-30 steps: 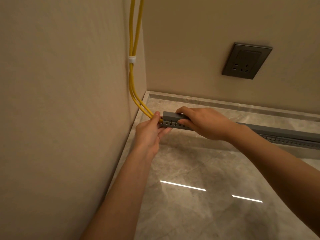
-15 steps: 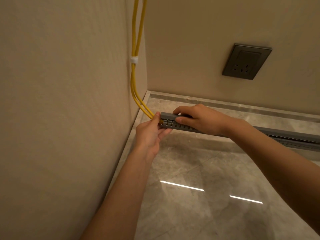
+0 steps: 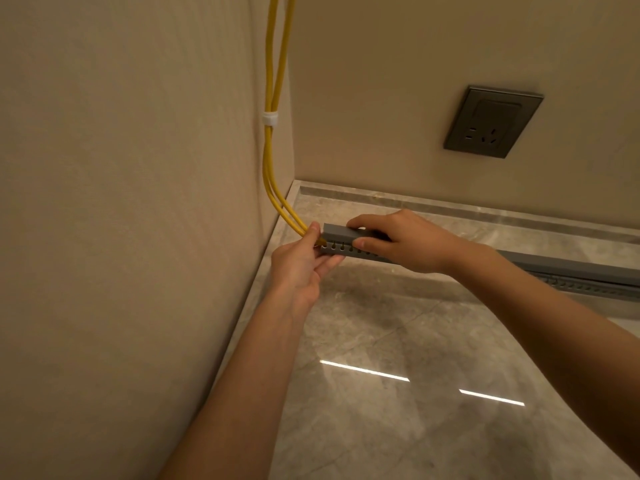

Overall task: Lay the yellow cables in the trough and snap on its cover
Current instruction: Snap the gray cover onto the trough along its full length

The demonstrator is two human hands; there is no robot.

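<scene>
Trough [image 3: 341, 249] end by the left wall.
Left hand [image 3: 301, 268] pinches the yellow cables [image 3: 268, 161] at its mouth; right hand [image 3: 405, 240] grasps the cover [image 3: 337, 232].

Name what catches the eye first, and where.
Yellow cables run down the left wall by the corner, through a white tie, into the end of a grey trough below. The left hand holds that end; the right hand pinches the cover. A dark socket sits on the back wall.
</scene>
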